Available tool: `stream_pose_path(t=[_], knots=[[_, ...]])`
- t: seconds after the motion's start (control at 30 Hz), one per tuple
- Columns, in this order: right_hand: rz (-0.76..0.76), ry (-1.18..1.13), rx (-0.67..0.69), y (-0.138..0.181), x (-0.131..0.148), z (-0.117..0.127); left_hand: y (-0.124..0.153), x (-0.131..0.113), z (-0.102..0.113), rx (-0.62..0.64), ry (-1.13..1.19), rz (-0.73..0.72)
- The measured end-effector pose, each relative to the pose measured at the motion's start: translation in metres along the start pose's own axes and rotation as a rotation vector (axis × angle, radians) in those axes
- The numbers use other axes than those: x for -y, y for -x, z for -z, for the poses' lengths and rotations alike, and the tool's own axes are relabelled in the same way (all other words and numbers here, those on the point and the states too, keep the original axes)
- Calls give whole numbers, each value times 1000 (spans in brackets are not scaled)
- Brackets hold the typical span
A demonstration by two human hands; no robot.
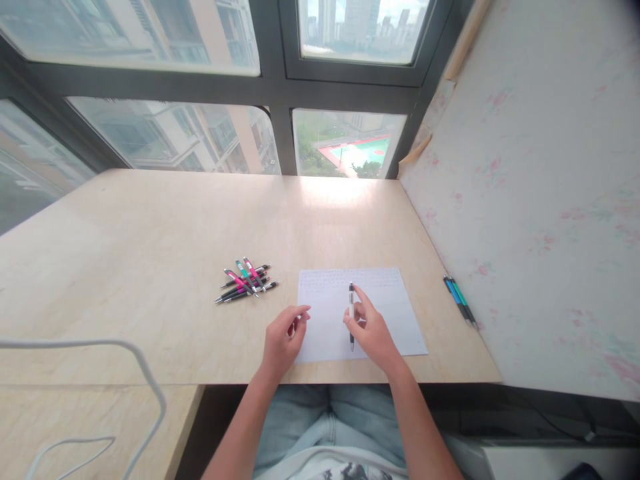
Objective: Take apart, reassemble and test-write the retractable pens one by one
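Observation:
A white-and-black pen (351, 310) is held in my right hand (371, 332), between the thumb and the fingers. It stands over the paper with its tip pointing toward me, and my index finger reaches up near its black top end. Under both hands lies a white sheet of paper (400, 313) with rows of small handwriting along its upper part. My left hand (283, 340) rests at the sheet's left edge, loosely curled, with a gap between thumb and fingers and nothing visible in it.
Left of the paper is a crossed pile of several pens (245, 281) in pink, teal, purple and black. Blue and green pens (460, 300) lie by the papered wall (540, 220). A white cable (145, 363) loops at the lower left. Windows (350, 143) border the desk (200, 220).

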State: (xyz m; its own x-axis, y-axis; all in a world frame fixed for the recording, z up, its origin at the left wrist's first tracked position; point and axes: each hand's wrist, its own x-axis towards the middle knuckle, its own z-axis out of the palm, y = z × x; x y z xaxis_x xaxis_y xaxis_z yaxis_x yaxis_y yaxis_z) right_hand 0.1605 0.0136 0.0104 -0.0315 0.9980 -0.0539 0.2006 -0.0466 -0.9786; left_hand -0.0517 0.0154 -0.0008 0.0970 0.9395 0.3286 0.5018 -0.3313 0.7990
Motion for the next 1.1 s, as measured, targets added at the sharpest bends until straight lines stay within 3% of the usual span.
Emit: stream_pose_path(t=[0.1, 0.3, 0.7, 0.97, 1.1], knots=[[4, 0, 51, 1, 3, -3, 1, -6, -4, 66, -21, 2], [-20, 88, 12, -4, -7, -3, 1, -11, -12, 238, -152, -11], [141, 811, -200, -4, -23, 26, -1, -7, -11, 245, -160, -1], [158, 856, -233, 5, -32, 31, 0, -8, -11, 244, -159, 2], [181, 787, -234, 2, -37, 48, 0, -6, -11, 256, -153, 2]])
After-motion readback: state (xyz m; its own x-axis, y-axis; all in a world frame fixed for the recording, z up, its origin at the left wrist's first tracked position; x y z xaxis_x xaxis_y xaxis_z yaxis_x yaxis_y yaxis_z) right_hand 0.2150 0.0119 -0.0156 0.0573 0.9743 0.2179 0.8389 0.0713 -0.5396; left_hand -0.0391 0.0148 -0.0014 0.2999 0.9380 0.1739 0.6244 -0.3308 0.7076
